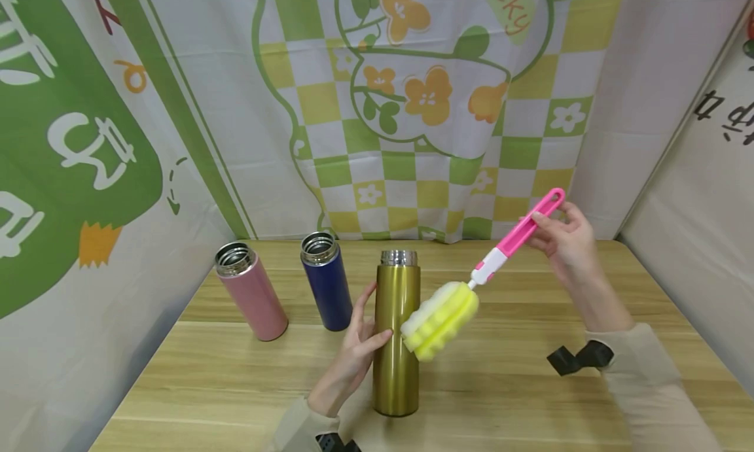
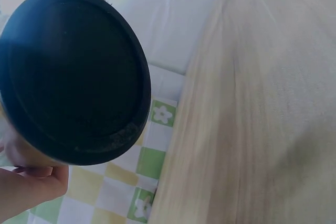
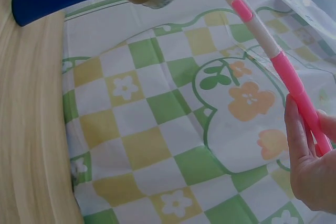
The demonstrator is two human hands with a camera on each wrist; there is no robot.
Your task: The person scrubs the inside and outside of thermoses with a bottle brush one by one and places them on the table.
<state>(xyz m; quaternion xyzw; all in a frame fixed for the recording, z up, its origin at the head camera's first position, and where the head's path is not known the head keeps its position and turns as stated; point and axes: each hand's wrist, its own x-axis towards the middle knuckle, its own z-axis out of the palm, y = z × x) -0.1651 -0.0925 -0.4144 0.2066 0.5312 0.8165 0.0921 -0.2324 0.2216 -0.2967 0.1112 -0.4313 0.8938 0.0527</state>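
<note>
My left hand grips a gold thermos bottle around its side. The bottle is lidless and nearly upright, and its dark round base shows in the left wrist view, lifted off the table. With my right hand I hold a bottle brush by its pink handle. Its yellow and white sponge head points down to the left, in front of the gold bottle's right side in the head view. Whether sponge and bottle touch, I cannot tell. In the right wrist view the fingers pinch the pink handle.
A pink bottle and a dark blue bottle, both lidless, stand on the wooden table to the left. Behind the table hangs a checkered, flower-printed curtain. Fabric walls close in both sides.
</note>
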